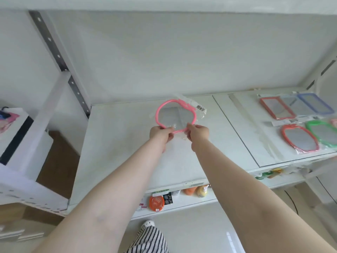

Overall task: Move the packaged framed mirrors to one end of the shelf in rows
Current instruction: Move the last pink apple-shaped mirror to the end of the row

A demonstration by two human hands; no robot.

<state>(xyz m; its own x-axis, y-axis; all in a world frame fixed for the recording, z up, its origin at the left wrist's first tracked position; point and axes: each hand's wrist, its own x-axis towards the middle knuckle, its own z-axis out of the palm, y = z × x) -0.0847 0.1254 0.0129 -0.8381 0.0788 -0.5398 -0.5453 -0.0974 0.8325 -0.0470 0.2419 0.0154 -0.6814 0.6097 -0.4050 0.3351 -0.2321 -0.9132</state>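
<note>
A pink apple-shaped mirror (pixel 176 116) in a clear plastic bag lies on the white shelf (pixel 116 143), near the middle of its left section. My left hand (pixel 160 134) pinches the near left rim of its frame. On the near right rim my right hand (pixel 197 133) has the same kind of grip. At the shelf's right end lie other packaged mirrors: a red rectangular one (pixel 276 107), a blue rectangular one (pixel 315 104), a red apple-shaped one (pixel 300 138) and a green one (pixel 323 135).
A metal shelf upright (pixel 60 61) rises at the back left. A white rack (pixel 23 136) stands to the left. A lower shelf (pixel 182 199) under the front edge holds an orange round item (pixel 156 202) and bottles. A striped trouser leg and white shoe are below.
</note>
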